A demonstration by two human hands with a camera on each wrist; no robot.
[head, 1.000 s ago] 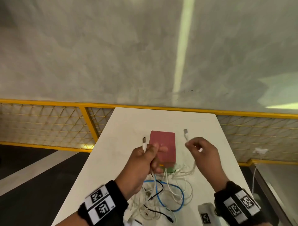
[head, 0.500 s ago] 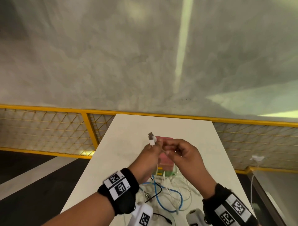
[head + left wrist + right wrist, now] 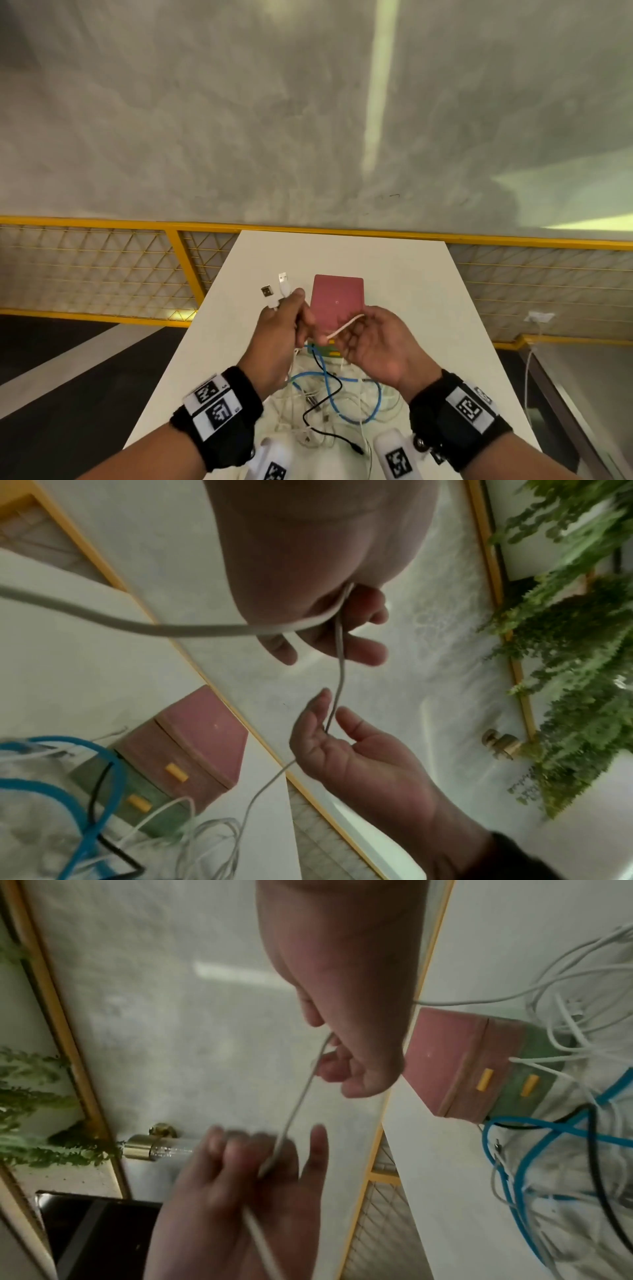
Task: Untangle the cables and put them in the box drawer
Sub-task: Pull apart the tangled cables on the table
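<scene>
White table (image 3: pixel 404 274) — left hand (image 3: pixel 279 329) grips white cable (image 3: pixel 344 328).

White cable (image 3: pixel 344 324) is hanging in the air over the table, both its USB plugs (image 3: pixel 283 281) sticking up side by side, a loop running off to the right. Rest of the cables (image 3: pixel 329 401) are lying in a tangled heap: 1 blue, 1 black, several white. Box (image 3: pixel 337 298) is sitting just behind the heap, pink lid, green base, 2 yellow drawer handles (image 3: pixel 175 772), drawers looking closed.
</scene>
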